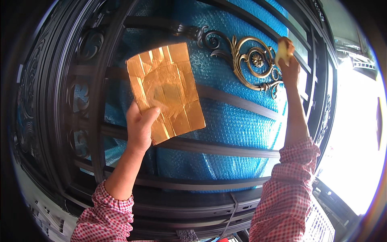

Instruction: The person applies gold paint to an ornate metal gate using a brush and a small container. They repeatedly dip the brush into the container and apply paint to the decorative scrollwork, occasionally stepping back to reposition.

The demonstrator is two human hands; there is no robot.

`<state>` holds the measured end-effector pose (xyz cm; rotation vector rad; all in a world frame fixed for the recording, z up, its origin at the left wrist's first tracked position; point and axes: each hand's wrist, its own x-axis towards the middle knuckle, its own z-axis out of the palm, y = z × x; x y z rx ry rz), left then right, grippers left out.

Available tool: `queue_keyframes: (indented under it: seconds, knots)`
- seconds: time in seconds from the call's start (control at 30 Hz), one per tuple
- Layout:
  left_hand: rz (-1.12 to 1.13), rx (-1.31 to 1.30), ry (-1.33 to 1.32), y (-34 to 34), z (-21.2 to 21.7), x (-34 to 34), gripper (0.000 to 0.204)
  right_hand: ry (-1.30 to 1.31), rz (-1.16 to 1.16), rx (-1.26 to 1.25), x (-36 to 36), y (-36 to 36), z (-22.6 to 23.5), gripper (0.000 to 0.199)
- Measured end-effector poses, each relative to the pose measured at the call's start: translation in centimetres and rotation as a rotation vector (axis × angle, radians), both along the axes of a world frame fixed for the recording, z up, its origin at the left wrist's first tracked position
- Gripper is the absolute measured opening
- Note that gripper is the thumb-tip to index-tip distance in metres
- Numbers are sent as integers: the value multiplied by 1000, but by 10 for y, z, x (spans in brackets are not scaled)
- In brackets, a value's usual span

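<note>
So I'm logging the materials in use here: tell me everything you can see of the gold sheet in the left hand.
The gold sheet is a roughly rectangular, shiny, foil-like leaf, orange-gold, creased into a grid of folds with a duller rubbed patch near its middle. It is held up flat and slightly tilted before the blue bubble wrap behind the dark metal bars. The left hand pinches its lower left corner, thumb on the front. Nothing else touches it.

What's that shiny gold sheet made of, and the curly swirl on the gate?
The gold sheet looks like thin metallic foil or leaf on a backing: it shines and shows creases and overlapping strips. The curly swirl looks like cast metal with a gold finish, rigid and raised, joined to dark bars.
</note>
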<state>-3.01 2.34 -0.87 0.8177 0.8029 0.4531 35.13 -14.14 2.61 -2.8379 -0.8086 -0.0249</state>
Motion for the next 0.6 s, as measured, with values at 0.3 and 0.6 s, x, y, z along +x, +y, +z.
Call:
queue_keyframes:
  seconds: [0.3,0.6]
  knots:
    - [-8,8,-1,0,1,0,34,5,-5,123,11,-4,-4,31]
    - [-26,7,14,0,1,2,36,-23,17,11,32,-18,-13,41]
